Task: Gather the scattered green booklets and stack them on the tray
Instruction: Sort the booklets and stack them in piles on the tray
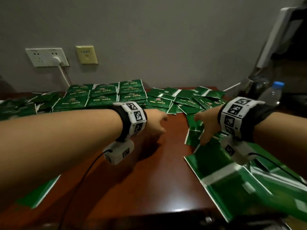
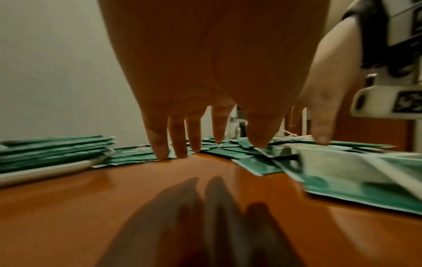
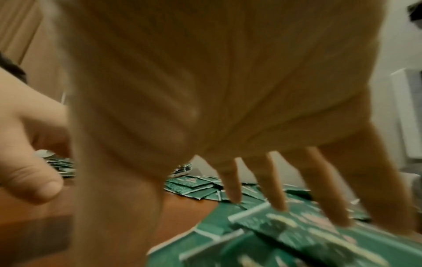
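Green booklets (image 1: 103, 95) lie in neat stacks at the back. In the left wrist view one stack (image 2: 54, 148) rests on a white tray (image 2: 45, 171). More booklets (image 1: 191, 100) lie scattered at the back right and along the right side (image 1: 232, 180). My left hand (image 1: 156, 120) hovers over bare wood with its fingers (image 2: 160, 148) straight, pointing down near the edge of the pile and holding nothing. My right hand (image 1: 205, 127) is spread over the scattered booklets, its fingers (image 3: 277, 196) apart and reaching down to them. The picture is too blurred to show contact.
The brown wooden table (image 1: 141, 180) has a bare strip between my arms. One booklet (image 1: 39, 193) lies at the front left. A water bottle (image 1: 272, 95) stands at the back right. Wall sockets (image 1: 46, 57) with a plugged-in cable sit behind the stacks.
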Demonstrator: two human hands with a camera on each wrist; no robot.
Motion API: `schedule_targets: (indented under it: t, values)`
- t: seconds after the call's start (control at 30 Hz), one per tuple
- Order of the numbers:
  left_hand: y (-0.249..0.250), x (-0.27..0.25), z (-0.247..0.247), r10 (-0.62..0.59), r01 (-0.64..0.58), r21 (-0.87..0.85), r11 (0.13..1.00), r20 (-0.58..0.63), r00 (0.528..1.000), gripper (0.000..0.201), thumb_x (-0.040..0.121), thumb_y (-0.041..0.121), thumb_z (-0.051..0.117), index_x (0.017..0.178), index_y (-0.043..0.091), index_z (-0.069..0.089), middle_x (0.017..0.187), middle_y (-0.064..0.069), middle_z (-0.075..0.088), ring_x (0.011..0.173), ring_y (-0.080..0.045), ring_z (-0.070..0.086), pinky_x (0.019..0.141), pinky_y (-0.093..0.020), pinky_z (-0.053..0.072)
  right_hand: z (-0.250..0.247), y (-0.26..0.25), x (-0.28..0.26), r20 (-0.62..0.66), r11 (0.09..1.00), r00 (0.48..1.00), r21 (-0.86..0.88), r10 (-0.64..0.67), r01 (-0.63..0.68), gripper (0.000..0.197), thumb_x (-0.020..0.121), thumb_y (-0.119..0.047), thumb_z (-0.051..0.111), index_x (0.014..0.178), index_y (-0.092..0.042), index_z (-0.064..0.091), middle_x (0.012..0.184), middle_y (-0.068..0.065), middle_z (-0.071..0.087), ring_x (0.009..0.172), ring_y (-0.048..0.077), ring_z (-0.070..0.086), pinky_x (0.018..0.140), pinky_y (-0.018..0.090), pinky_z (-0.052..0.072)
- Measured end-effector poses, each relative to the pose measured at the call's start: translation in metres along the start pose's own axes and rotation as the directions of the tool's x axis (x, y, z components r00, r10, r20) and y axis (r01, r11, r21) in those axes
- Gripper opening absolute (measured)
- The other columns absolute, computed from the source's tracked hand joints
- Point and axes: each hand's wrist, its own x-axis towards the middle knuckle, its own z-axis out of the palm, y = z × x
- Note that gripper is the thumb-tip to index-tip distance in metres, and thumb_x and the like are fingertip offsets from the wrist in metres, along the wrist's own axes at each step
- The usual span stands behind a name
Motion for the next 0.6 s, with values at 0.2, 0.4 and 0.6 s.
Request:
schedule_targets:
  t: [0.2,0.4,0.6]
  values:
    - [0.095,-0.024,0.04,0.206,-0.212,-0.049,0.976,-0.1,0.973,0.048,0.092,0.036,0.059,0.132,0.01,0.052,0.126,-0.015,0.052,0.114,-0.031,0.053,0.092,-0.032,0.046,0.052,0.004,-0.043,0.013,0.991,0.991,-0.014,0.135,-0.135,0.055,0.075,-0.065,0.065,0.096,-0.014,0.065,0.089,0.003,0.067,0.072,0.018,0.057,0.071,0.027,0.046]
    - [0.114,-0.039,0.075,0.321,-0.322,0.101,0.941,0.026,0.947,0.055,0.098,0.046,0.046,0.134,0.004,0.05,0.143,-0.014,0.046,0.124,-0.032,0.05,0.101,-0.041,0.044,0.06,-0.011,-0.046,0.014,0.998,0.998,0.036,0.053,-0.054,0.04,0.074,-0.046,0.071,0.097,-0.014,0.071,0.094,0.005,0.071,0.081,0.021,0.064,0.08,0.03,0.055]
    - [0.036,-0.048,0.08,0.117,-0.119,0.195,0.974,0.018,0.993,0.058,0.096,0.05,0.036,0.126,0.004,0.055,0.133,-0.019,0.055,0.119,-0.035,0.055,0.098,-0.042,0.045,0.058,-0.036,-0.05,-0.153,0.993,0.983,0.05,-0.101,0.11,0.061,0.077,-0.043,0.073,0.13,-0.016,0.057,0.12,0.006,0.065,0.106,0.024,0.062,0.088,0.033,0.053]
